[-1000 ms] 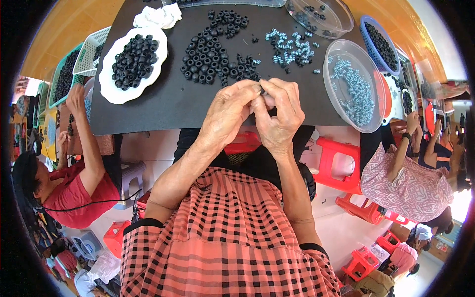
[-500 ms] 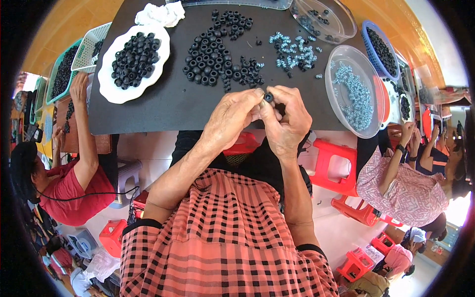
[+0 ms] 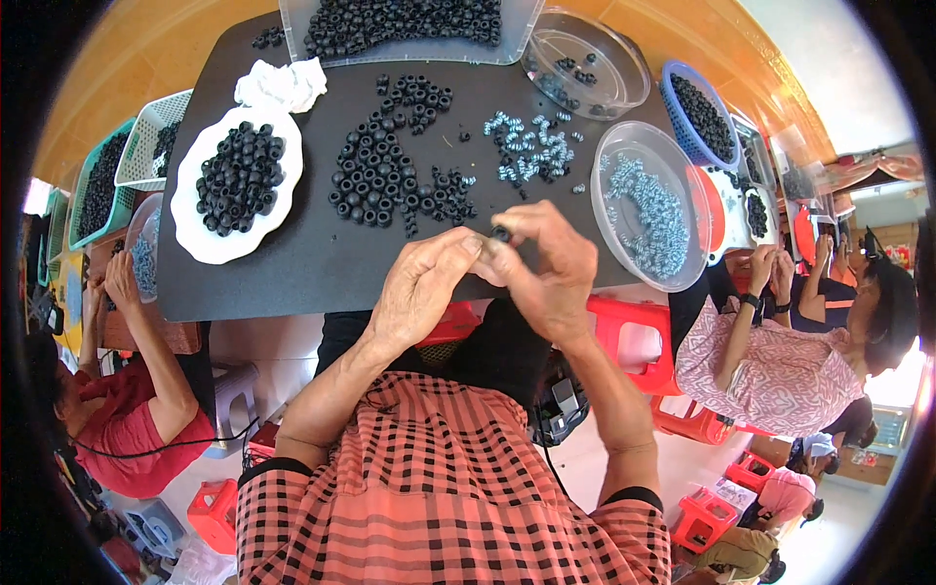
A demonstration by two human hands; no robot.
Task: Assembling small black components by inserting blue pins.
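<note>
Gripping, between thumb and forefinger of the right hand (image 3: 554, 283), one small round black bead (image 3: 501, 234). Pressing thumb and fingers of the left hand (image 3: 419, 285) together close beside; too hidden there to tell if holding anything. Raised, bead and all, over the near part of the dark, flat bench (image 3: 263, 297).

Just beyond, loose on the bench, a spread of round black beads with wide holes (image 3: 370, 180), edged on the right by a small cluster of dark, knobbly pieces (image 3: 448, 195). Farther right, scattered, blue-and-black striped spiral pieces (image 3: 526, 151). Beside those, at the right edge, a round clear plastic tub (image 3: 694, 200) with more striped pieces inside. Behind it, a shallow round clear plastic dish (image 3: 609, 49) with a few dark beads. Across the far edge, a clear rectangular plastic tray (image 3: 419, 61) full of black beads. On the left side, a white scalloped plate (image 3: 210, 249) piled with black beads, just in front of a crumpled white tissue (image 3: 281, 86).

Off to the right, a round blue plastic basket (image 3: 673, 102) of black beads; to the left, a green plastic basket (image 3: 124, 207) and a pale rectangular one (image 3: 133, 151), also bearing black beads. At left, a co-worker in a red shirt (image 3: 132, 434); at right, another in a pink-and-white patterned top (image 3: 770, 375).
</note>
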